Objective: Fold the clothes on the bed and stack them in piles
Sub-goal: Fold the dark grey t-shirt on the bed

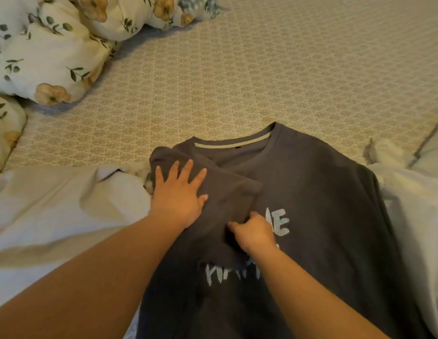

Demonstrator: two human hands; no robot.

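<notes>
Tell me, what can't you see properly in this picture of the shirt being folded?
Head view only:
- The white words on the grey T-shirt: the right hand and the folded-over sleeve cover part of them.
- The shirt's bottom hem: cut off by the lower edge.
- The right hand's fingertips: tucked into the cloth.
- The white clothes under the shirt: too crumpled to name.

Printed in pale letters on the grey T-shirt (323, 216): "ME" partly readable; lower word half covered, not legible.
</notes>
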